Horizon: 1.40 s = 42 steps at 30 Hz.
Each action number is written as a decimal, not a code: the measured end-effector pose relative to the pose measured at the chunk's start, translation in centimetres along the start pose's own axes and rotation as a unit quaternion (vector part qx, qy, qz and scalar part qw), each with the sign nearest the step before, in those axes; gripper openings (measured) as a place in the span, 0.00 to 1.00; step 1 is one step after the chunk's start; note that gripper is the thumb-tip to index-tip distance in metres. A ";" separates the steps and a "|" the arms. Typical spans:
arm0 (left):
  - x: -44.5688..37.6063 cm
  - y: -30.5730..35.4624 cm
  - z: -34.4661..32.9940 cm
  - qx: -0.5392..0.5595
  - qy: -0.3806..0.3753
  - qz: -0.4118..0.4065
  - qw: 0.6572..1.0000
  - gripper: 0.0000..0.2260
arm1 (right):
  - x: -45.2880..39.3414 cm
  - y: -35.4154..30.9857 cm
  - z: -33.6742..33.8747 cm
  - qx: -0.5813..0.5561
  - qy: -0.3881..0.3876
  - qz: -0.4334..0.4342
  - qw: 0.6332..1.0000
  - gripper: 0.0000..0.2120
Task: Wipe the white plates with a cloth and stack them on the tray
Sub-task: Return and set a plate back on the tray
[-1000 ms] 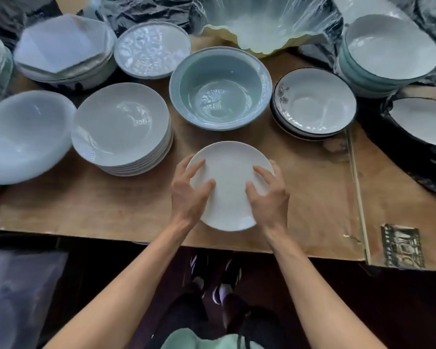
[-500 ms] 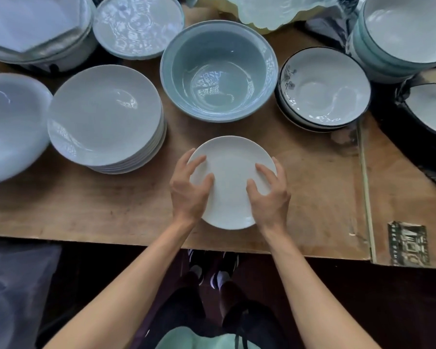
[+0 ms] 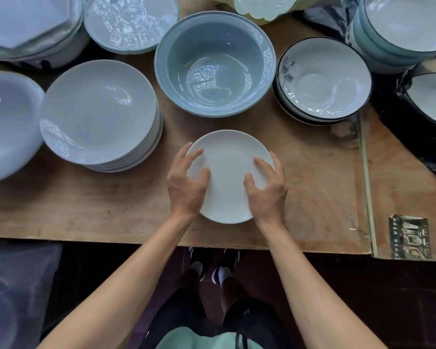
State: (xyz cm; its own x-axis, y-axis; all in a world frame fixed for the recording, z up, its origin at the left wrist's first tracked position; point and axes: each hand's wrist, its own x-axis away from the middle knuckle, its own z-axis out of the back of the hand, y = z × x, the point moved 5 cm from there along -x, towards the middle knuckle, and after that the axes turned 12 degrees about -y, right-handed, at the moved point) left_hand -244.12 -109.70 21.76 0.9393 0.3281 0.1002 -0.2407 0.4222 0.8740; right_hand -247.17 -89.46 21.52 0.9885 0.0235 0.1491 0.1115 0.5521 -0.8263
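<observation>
A small white plate (image 3: 228, 172) lies flat on the wooden table (image 3: 98, 205) near its front edge. My left hand (image 3: 186, 183) grips the plate's left rim, fingers curled over the edge and thumb on the face. My right hand (image 3: 267, 187) grips the right rim the same way. A stack of several larger pale plates (image 3: 98, 112) stands to the left. No cloth and no tray show in this view.
A big blue-grey bowl (image 3: 214, 64) sits just behind the plate. Black-rimmed bowls (image 3: 322, 79) stand at the right, more stacked bowls (image 3: 400, 28) at the far right. A large white dish (image 3: 8, 122) is at the left edge, wrapped dishes (image 3: 30, 28) behind it.
The camera has moved closer and tilted down, so the dishes appear shifted up and outward in view. Both hands keep the same hold on the small white plate, which stays on the table.
</observation>
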 end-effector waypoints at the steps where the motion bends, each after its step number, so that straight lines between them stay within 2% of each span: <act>1: 0.0 -0.1 0.0 -0.001 -0.001 0.001 1.000 0.18 | 0.0 0.0 0.0 0.005 0.000 0.002 1.000 0.17; 12: -0.3 -0.4 -0.3 -0.021 -0.032 0.010 0.999 0.18 | -0.2 -0.2 -0.5 0.050 -0.015 0.004 0.999 0.18; 17: -0.7 0.1 -0.3 -0.094 -0.084 -0.001 0.992 0.17 | 0.0 -0.7 -0.3 0.094 -0.032 0.000 0.995 0.19; 23: -1.0 1.2 0.4 -0.223 -0.158 -0.035 0.961 0.19 | 0.2 -0.7 0.1 0.166 -0.111 -0.028 0.979 0.23; 28: -0.2 4.3 0.0 -0.300 -0.189 -0.180 0.918 0.18 | 1.7 -0.7 1.5 0.176 -0.129 -0.041 0.975 0.25; 31: 0.1 6.0 -1.6 -0.312 -0.260 -0.211 0.889 0.19 | 3.1 -0.9 2.9 0.187 -0.114 -0.043 0.975 0.22; 34: 0.9 7.6 -4.0 -0.356 -0.326 -0.257 0.837 0.20 | 5.1 -0.4 4.8 0.208 -0.097 -0.063 0.971 0.17; 42: 7.3 12.6 -12.0 -0.408 -0.436 -0.396 0.698 0.21 | 15.5 5.7 12.4 0.230 -0.049 -0.236 0.943 0.21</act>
State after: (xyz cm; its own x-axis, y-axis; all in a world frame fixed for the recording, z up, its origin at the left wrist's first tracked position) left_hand -243.18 -91.84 27.76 0.5633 -0.7692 0.3017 0.7129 0.6371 0.2932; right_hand -232.49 -75.63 25.91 0.8235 -0.2496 0.5095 0.4578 0.8228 -0.3368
